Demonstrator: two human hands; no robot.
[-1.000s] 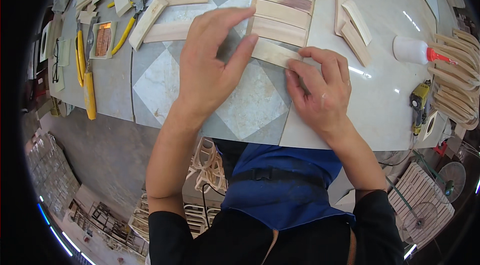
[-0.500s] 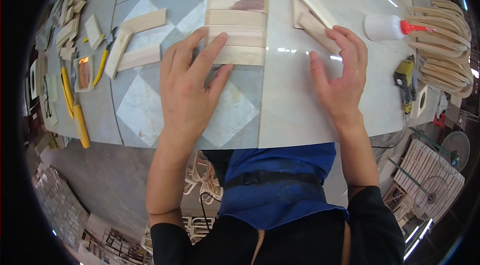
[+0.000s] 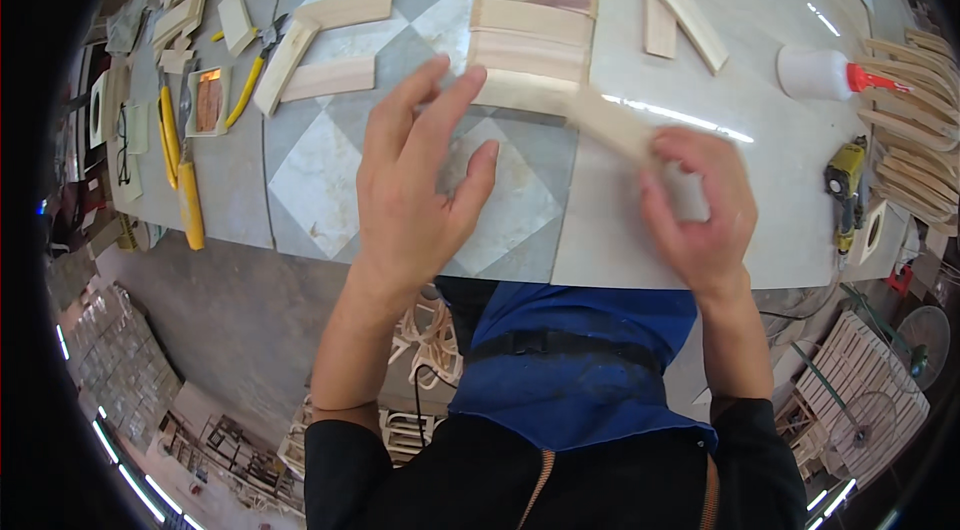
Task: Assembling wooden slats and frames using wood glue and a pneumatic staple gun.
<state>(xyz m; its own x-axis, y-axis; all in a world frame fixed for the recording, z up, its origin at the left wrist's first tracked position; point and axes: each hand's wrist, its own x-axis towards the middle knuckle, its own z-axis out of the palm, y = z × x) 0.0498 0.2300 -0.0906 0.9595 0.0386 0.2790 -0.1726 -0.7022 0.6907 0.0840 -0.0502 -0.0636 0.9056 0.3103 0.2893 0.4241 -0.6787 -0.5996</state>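
Pale wooden slats lie edge to edge in a column [image 3: 530, 58] that runs away from me; one slat bears a dark brown patch. My right hand [image 3: 705, 205] pinches a loose wooden slat [image 3: 612, 123] by its near end. The slat slants toward the column's nearest piece and is smeared by motion. My left hand [image 3: 415, 170] is beside the near left corner of the column, fingers spread, with nothing in it. Two more loose slats [image 3: 680, 20] lie farther off on the right, one leaning against the other.
A white glue bottle [image 3: 812, 73] with a red cap lies at the right, near a yellow-black power tool [image 3: 846, 185] and stacked curved wooden parts [image 3: 905, 130]. On the left are three slats [image 3: 330, 77], yellow-handled pliers [image 3: 187, 190], a small framed block [image 3: 208, 102] and piled offcuts [image 3: 185, 5].
My right hand has picked up one of the three loose slats and brought it nearer, toward the column's end. My left hand has come off the column. The whole view has shifted.
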